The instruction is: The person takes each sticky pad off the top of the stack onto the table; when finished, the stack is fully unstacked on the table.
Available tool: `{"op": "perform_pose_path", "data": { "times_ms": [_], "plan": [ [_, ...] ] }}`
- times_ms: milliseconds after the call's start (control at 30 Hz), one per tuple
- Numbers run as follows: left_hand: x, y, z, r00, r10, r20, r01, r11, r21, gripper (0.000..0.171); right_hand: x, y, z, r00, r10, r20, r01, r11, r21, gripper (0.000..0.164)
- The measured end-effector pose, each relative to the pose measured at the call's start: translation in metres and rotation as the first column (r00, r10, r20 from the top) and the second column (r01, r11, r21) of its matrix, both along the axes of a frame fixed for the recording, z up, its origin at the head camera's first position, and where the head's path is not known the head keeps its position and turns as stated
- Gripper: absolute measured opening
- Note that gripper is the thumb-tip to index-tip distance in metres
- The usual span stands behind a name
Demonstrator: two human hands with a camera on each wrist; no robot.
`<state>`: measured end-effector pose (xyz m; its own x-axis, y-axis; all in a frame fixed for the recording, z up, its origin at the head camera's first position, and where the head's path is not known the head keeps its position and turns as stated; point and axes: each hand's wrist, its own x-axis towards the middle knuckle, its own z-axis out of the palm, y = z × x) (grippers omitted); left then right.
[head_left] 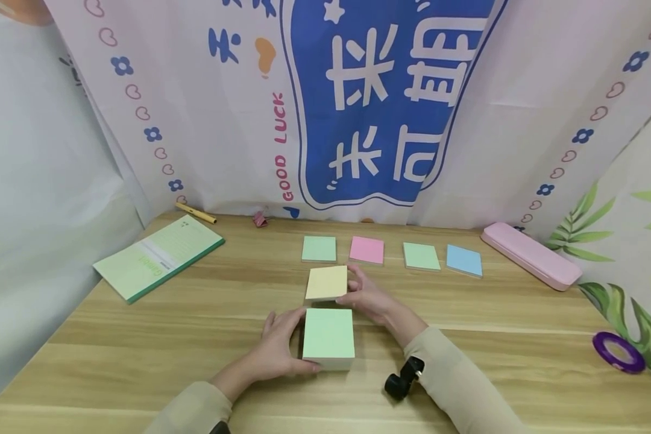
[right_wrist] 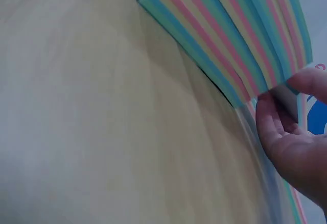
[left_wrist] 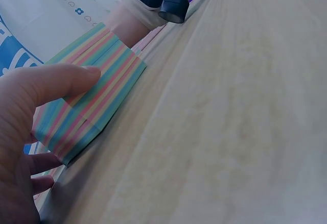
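A thick block of sticky notes (head_left: pixel 328 334) with a green top lies on the table; its sides show pink, yellow, blue and green stripes in both wrist views. My left hand (head_left: pixel 276 349) grips this block at its left, thumb (left_wrist: pixel 76 78) along the striped side and fingers round behind. Just beyond the block, my right hand (head_left: pixel 370 296) pinches a thin yellow sticky note pad (head_left: pixel 327 283) by its right edge, and the pad is tilted. In the right wrist view the striped block (right_wrist: pixel 230 35) partly hides that hand's fingertips.
Behind stand a green pad (head_left: pixel 319 249), a pink pad (head_left: pixel 366 250), another green pad (head_left: pixel 421 256) and a blue pad (head_left: pixel 464 260) in a row. A notebook (head_left: pixel 160 256) and yellow pen (head_left: pixel 195 213) lie left; a pink case (head_left: pixel 531 256) and purple tape roll (head_left: pixel 619 352) lie right.
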<state>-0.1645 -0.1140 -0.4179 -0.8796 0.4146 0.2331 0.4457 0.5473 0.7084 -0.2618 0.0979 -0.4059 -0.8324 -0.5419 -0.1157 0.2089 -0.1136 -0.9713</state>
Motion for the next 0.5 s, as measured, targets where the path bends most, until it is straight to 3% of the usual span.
{"op": "perform_pose_path", "data": {
  "times_ms": [233,500],
  "plan": [
    [-0.001,-0.001,0.0,1.0,-0.008,0.002,0.008,1.0,-0.004,0.091,-0.002,-0.007,-0.005,1.0,0.002,-0.001,-0.002,1.0,0.022,0.088],
    [-0.001,-0.001,0.001,1.0,-0.014,0.005,0.014,1.0,-0.008,0.09,0.0,0.004,0.002,0.999,-0.008,0.04,0.005,0.998,0.063,0.079]
  ]
}}
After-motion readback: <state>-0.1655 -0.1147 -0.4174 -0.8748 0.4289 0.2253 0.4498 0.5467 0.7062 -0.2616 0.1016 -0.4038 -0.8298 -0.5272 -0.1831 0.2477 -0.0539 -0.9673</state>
